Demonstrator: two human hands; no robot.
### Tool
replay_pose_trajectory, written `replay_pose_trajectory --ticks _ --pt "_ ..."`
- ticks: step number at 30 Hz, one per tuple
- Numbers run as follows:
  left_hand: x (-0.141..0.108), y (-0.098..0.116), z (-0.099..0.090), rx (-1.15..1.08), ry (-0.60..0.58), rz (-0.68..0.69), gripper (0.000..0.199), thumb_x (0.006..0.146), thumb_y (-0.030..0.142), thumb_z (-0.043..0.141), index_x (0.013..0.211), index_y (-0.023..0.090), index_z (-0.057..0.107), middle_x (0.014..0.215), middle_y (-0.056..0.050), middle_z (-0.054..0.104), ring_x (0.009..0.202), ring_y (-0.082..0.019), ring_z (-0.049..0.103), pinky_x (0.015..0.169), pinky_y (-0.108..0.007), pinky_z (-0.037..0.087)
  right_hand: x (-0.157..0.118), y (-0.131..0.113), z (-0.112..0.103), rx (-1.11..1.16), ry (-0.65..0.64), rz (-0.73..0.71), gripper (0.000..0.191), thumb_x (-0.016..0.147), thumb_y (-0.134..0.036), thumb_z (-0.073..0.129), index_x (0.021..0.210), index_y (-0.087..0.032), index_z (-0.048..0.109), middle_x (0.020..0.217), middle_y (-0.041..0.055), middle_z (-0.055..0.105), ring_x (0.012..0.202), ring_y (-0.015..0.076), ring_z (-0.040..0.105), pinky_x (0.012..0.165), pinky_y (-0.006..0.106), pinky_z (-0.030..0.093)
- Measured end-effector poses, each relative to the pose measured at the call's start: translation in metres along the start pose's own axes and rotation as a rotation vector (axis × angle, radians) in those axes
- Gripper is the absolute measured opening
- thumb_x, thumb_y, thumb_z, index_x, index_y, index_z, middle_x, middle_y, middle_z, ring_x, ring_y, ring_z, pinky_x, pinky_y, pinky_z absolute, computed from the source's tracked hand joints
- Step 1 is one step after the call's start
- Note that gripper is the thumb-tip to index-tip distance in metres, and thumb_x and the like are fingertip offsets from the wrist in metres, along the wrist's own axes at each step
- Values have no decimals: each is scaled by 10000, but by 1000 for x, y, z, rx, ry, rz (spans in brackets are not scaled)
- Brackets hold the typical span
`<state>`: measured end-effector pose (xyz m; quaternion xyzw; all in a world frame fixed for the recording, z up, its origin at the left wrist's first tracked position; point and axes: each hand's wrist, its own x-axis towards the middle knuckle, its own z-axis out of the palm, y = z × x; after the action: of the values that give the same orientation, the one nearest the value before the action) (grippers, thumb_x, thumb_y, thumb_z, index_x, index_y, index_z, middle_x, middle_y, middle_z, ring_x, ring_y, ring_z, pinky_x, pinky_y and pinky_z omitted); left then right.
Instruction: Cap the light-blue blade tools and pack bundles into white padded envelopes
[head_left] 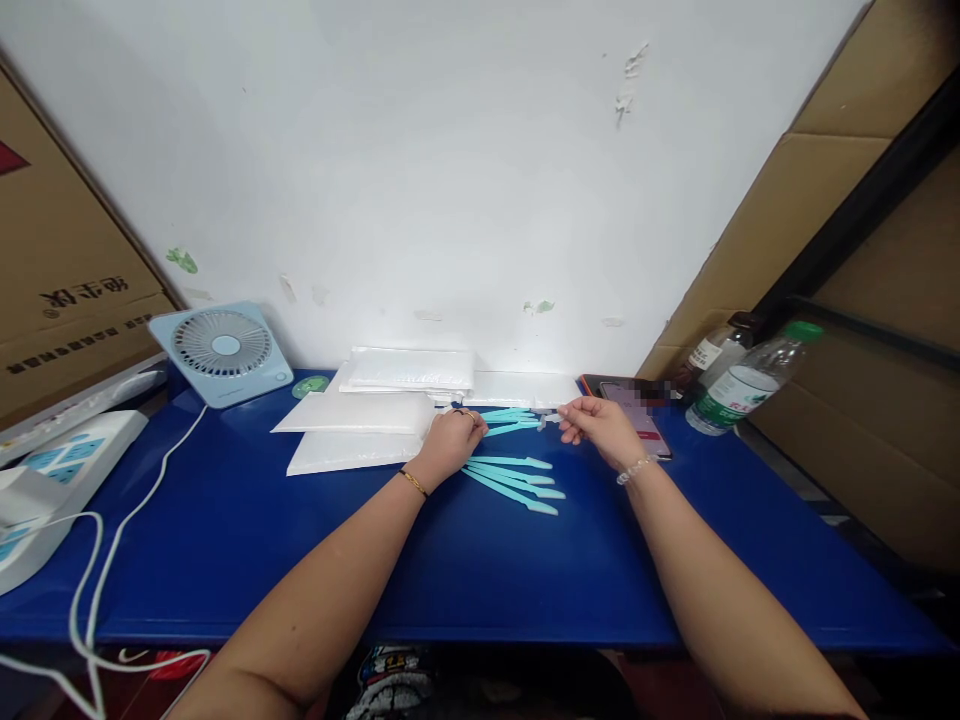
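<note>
Head camera view, and from where I'm standing both hands are busy over the blue table [585, 580]. The left hand [452, 440] has its fingertips drawn together at the near-side ends of the upper turquoise eyebrow razors [510, 418]; how many it pinches I can't make out. The right hand [596, 428] pinches a small translucent piece [551, 419] between thumb and forefinger, right by the far ends of those razors, its other fingers curled in.

Just below, on the tabletop, lie the fanned turquoise razors [517, 482], four by my count, their handles converging near the left hand and their flat tips spread toward the right. Behind and beside the left hand sit white packets [360, 412], some overlapping in a loose stack, with one more [521, 388] lying flat along the wall [480, 180].

Over on the left there's a light blue fan [225, 350] leaning back, a round green piece [310, 386] beside it, and a white power strip [71, 475] with a pale cable [142, 505]. Beyond the right hand, a smartphone [637, 415] lies partly behind the wrist, and near it stand a green-capped bottle [742, 390] and a dark-capped one [712, 355], both tilted in this view.
</note>
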<state>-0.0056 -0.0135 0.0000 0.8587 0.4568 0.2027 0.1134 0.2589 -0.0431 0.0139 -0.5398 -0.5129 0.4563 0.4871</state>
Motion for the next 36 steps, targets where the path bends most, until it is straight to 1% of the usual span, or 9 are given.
replay_pose_trajectory --ticks 12,18,23,25,27,30,32,33,36 --pt "-1 4 -2 -96 13 6 227 898 297 431 811 192 613 828 -26 663 780 -166 592 689 -261 420 0 5 9 32 -59 -23 375 649 -479 757 726 -146 601 625 33 666 495 127 628 435 207 461" --pt "-1 4 -2 -113 16 -4 224 894 302 432 815 193 611 819 -21 661 768 -165 591 684 -265 418 1 5 7 46 3 -44 386 646 -491 754 724 -147 596 627 40 668 494 126 627 431 202 458" --pt "-3 5 -4 -153 -7 17 240 894 310 422 833 190 621 814 -23 654 768 -158 592 683 -257 429 -5 2 17 25 -114 -12 409 643 -513 743 728 -152 570 638 36 665 505 133 632 448 209 460" --pt "-5 6 -5 -171 -47 38 251 891 319 423 838 190 632 845 -25 664 777 -156 595 691 -254 434 -7 1 17 -55 -201 10 392 683 -521 706 732 -158 565 647 37 666 507 138 628 456 220 454" --pt "-6 7 -6 -185 -120 54 257 883 336 438 825 195 645 864 -21 675 770 -154 599 687 -251 438 -7 3 14 -246 -236 -15 357 757 -516 632 732 -163 587 657 35 665 486 129 600 474 237 446" --pt "-7 9 -7 -142 -176 67 250 872 354 470 822 202 663 849 -22 678 785 -163 600 720 -266 444 0 10 7 -634 -102 -228 248 838 -398 555 784 -181 661 757 43 661 602 151 607 611 277 469" --pt "-5 10 -6 -60 -106 73 220 869 340 494 907 208 666 922 -38 670 892 -187 586 805 -295 435 5 16 4 -820 -47 -370 154 834 -262 555 892 -205 686 875 58 641 766 180 617 736 295 465" --pt "-4 10 -4 -11 -53 71 219 869 326 503 981 215 656 992 -48 658 968 -203 563 853 -314 421 8 19 3 -878 -56 -407 169 824 -205 553 930 -213 684 917 64 625 822 187 610 775 297 456" --pt "-1 8 3 108 45 48 303 873 291 509 1164 245 581 1181 -60 585 1128 -237 470 932 -365 373 11 24 2 -973 -119 -404 164 813 -154 548 906 -214 669 932 64 589 831 179 597 795 290 443"
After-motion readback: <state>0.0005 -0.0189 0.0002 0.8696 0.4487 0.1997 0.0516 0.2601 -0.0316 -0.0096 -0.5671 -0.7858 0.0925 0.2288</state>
